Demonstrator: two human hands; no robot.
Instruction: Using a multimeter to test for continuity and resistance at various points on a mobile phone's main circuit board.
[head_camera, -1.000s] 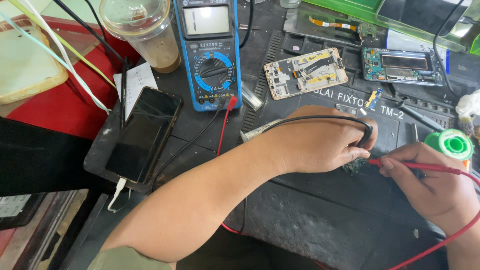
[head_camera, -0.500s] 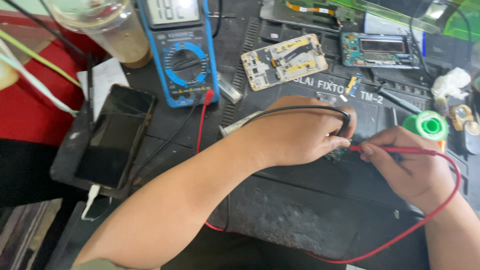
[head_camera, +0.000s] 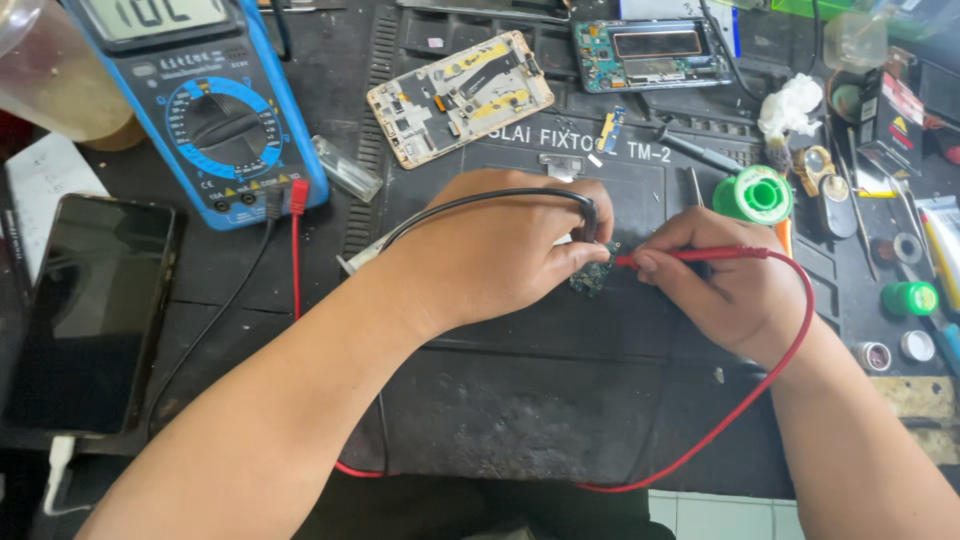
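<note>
Probing a small circuit board (head_camera: 592, 274) is the work shown in the head view, the only view here: the board lies on the dark repair mat (head_camera: 520, 400) at the middle of the worktop, between the two hands. The left hand (head_camera: 500, 255) is closed around the black probe (head_camera: 588, 215), its lead looping over the knuckles, tip down at the board's 12 o'clock edge. The right hand (head_camera: 720, 275) pinches the red probe (head_camera: 690, 255) like a pen, tip meeting the board from 3 o'clock. Doing this well likely means resting both wrists on the mat, keeping each tip on a single contact, and holding still before glancing at the blue multimeter (head_camera: 215, 120) at 10 o'clock. The slack red lead (head_camera: 740, 410) curving toward 5 o'clock could tug the tip if snagged. A green solder spool (head_camera: 755, 195) sits at 2 o'clock, a dark phone (head_camera: 85, 310) at 9 o'clock, and a stripped phone frame (head_camera: 460, 95) at 12 o'clock.
</note>
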